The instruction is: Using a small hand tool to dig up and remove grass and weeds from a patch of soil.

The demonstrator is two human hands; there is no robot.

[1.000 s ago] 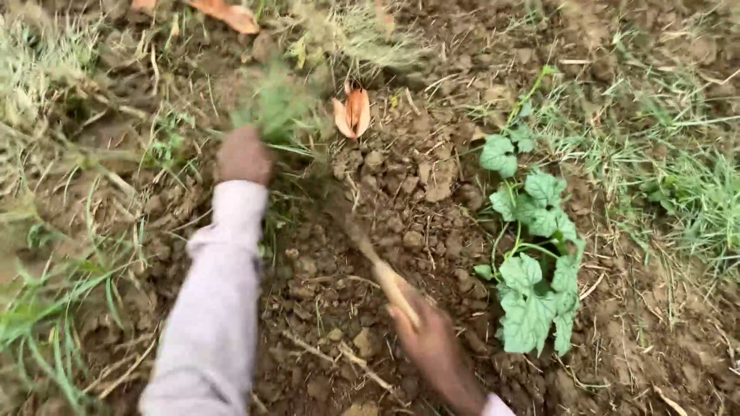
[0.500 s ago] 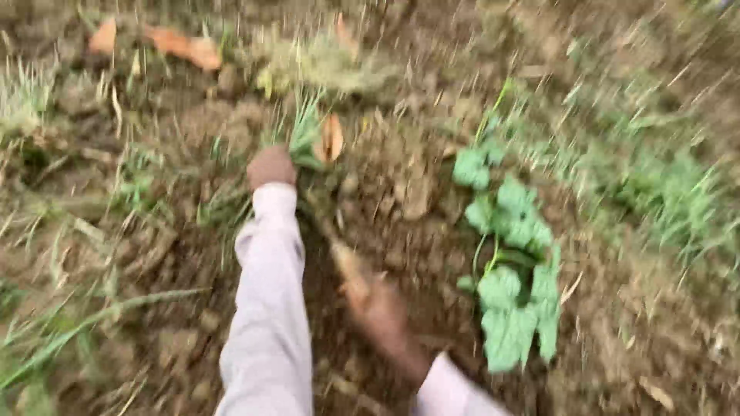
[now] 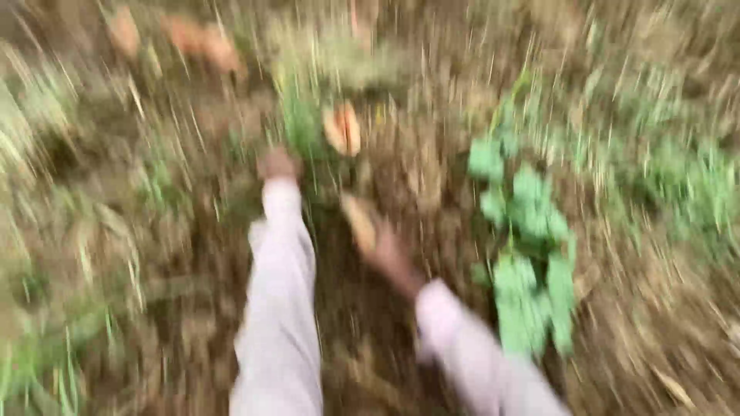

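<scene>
Two hands work over bare soil. The left hand closes on one grass tuft. The right hand grips one wooden tool handle. One dry leaf lies just beside the tuft; one leafy vine grows at right.

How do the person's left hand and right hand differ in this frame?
The left hand reaches farther out, at a green grass tuft; the right hand sits nearer, gripping a tan wooden handle. The left arm runs straight ahead; the right angles inward. Both wear pale sleeves, and both are blurred.
</scene>
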